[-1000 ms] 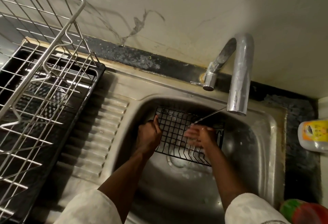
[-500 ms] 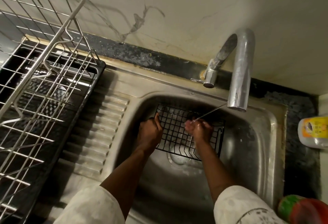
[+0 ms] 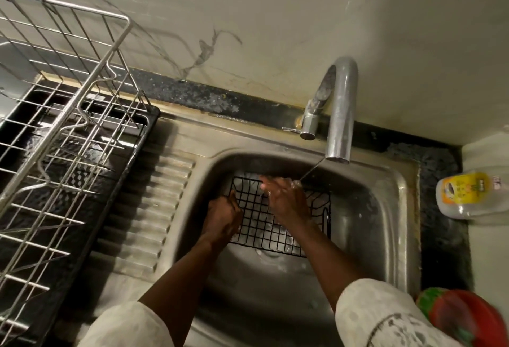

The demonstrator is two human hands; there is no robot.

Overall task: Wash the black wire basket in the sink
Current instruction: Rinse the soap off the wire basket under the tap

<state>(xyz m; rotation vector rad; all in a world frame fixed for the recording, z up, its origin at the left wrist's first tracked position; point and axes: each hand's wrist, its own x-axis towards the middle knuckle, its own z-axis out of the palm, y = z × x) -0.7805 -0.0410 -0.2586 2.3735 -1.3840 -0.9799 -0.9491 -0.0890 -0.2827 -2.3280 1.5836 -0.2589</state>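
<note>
- Basket [image 3: 278, 225], black wire grid, sat inside the sink [image 3: 385, 209] bowl at frame centre, tipped up with its far edge toward the back wall of the bowl.
- Left hand [image 3: 221, 218] was at the basket's left edge, fingers curled closed around the rim wire, holding it.
- Right hand [image 3: 286, 199] lay flat on the grid near the basket's upper middle, fingers spread wide and pressed against the wires, not gripping.
- Tap [image 3: 340, 115], chrome gooseneck, stood at upper right of the bowl; a thin stream [image 3: 311, 170] left the spout at a slant and hit close to the right hand's fingertips.
- Both forearms were bare; pale sleeves [image 3: 385, 316] showed at the bottom edge of the frame.
- Drainboard ridges [image 3: 154, 209] ran just left of the bowl.
- Rack [image 3: 63, 132], silver wire, filled the left of the frame, sitting over a black tray [image 3: 121, 181] beside the drainboard.
- Bottle [image 3: 468, 194] with yellow label lay on its side on the dark surface [image 3: 440, 236] at the right edge, well apart from the basket.
- Red and green object [image 3: 462, 316] showed at lower right; cannot tell what it was.
- Wall [image 3: 275, 16] behind the sink was pale with dark streaks.
</note>
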